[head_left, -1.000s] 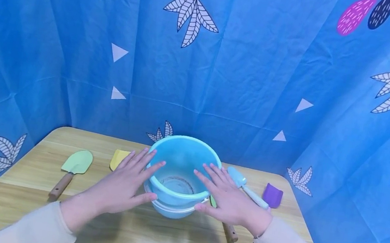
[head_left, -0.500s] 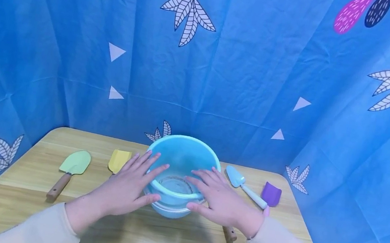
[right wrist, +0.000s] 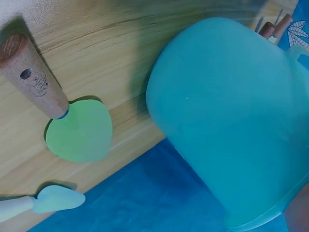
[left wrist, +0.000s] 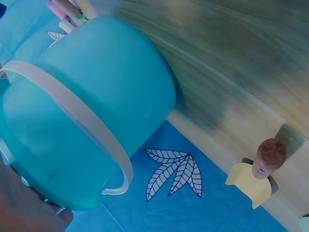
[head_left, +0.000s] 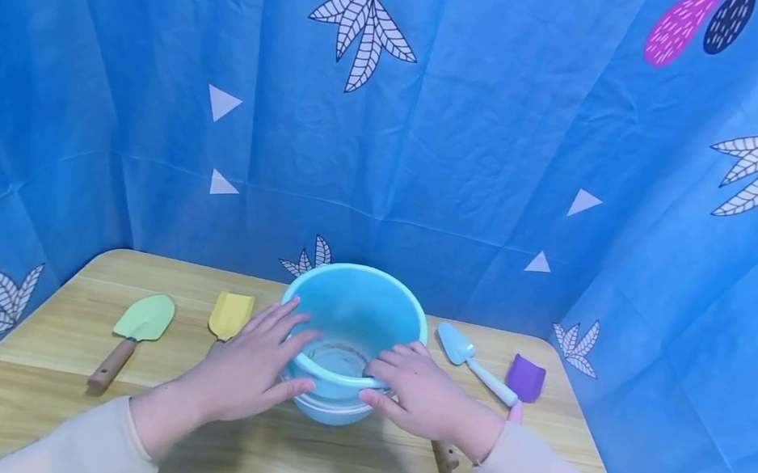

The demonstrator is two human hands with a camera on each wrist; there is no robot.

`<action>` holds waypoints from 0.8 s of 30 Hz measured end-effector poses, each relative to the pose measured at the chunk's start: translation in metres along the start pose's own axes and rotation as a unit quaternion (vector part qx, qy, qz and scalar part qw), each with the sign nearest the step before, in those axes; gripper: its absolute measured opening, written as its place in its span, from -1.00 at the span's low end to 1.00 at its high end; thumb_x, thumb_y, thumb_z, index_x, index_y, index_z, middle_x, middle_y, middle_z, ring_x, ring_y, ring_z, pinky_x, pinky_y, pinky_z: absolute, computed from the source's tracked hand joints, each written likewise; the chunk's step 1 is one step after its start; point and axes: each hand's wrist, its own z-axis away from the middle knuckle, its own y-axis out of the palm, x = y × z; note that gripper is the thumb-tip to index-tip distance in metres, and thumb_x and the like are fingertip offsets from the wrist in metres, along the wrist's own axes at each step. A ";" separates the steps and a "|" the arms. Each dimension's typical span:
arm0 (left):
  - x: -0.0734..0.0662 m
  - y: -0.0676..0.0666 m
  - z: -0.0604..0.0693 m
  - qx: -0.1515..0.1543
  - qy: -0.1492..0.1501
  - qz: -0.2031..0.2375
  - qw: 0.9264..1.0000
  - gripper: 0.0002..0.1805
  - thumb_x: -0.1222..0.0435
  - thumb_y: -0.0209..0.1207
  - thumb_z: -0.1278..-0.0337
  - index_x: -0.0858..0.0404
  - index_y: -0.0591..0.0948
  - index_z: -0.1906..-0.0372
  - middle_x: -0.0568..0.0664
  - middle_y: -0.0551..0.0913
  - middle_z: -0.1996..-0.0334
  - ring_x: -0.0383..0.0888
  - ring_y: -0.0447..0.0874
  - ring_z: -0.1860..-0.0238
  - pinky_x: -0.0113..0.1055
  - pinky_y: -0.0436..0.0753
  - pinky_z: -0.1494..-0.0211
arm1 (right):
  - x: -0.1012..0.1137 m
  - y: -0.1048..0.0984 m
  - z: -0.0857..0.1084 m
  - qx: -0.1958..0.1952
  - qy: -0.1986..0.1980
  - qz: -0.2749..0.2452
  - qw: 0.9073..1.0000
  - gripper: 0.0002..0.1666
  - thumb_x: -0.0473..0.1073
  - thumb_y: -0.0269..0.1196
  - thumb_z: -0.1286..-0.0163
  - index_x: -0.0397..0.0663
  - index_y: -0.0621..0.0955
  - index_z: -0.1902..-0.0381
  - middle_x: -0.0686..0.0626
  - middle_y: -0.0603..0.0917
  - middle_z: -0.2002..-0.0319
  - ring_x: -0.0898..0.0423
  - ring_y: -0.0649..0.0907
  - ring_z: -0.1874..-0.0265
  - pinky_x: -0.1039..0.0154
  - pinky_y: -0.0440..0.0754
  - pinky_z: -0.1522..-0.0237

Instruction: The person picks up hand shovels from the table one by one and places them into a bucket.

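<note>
A light blue bucket (head_left: 357, 307) stands in the middle of the table, its mouth tilted towards me in the head view. Its pale carrying handle (left wrist: 79, 111) hangs along the outside. My right hand (head_left: 418, 389) grips the near right rim, with fingers curled inside and the thumb outside. Across the left rim lies my left hand (head_left: 250, 360), its fingers spread and slightly bent over the opening, the thumb at the front. The left wrist view shows only part of that hand at the rim; whether it bears on the bucket I cannot tell.
Left of the bucket lie a light green trowel (head_left: 146, 316) and a yellow scoop (head_left: 231, 316). To the right are a light blue trowel (head_left: 457, 345), a purple scoop (head_left: 524, 378) and a green trowel (right wrist: 82, 130) partly hidden by my arm. A blue curtain (head_left: 435, 155) hangs behind.
My right hand has moved left along the rim and its straight fingers have curled over it. The left hand has shifted slightly right, fingers bending a little. The bucket stays in place.
</note>
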 end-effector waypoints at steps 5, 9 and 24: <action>0.001 -0.001 0.000 -0.002 0.004 0.001 1.000 -0.46 -0.21 -0.04 -0.41 0.14 0.56 -0.07 0.07 0.51 -0.18 0.20 0.06 -0.53 0.10 0.04 -0.52 | 0.000 0.001 -0.001 0.000 -0.001 0.003 1.000 -0.66 0.21 0.01 -0.56 0.21 0.60 0.05 0.25 0.61 0.16 0.24 0.50 0.08 0.16 0.34 -0.11; 0.002 -0.002 0.000 0.000 0.002 0.001 1.000 -0.47 -0.22 -0.06 -0.42 0.13 0.57 0.00 0.03 0.52 -0.14 0.18 0.07 -0.52 0.10 0.04 -0.52 | 0.000 0.002 -0.001 -0.003 -0.006 0.014 1.000 -0.68 0.19 0.03 -0.56 0.20 0.60 0.06 0.25 0.61 0.17 0.24 0.50 0.08 0.17 0.33 -0.09; 0.002 0.000 0.001 -0.013 0.006 -0.002 1.000 -0.47 -0.21 -0.03 -0.41 0.13 0.57 -0.08 0.06 0.51 -0.19 0.18 0.12 -0.51 0.11 0.07 -0.51 | -0.002 0.008 0.000 -0.029 -0.032 0.033 0.999 -0.63 0.22 -0.04 -0.58 0.21 0.60 0.09 0.25 0.60 0.20 0.24 0.50 0.12 0.19 0.33 -0.06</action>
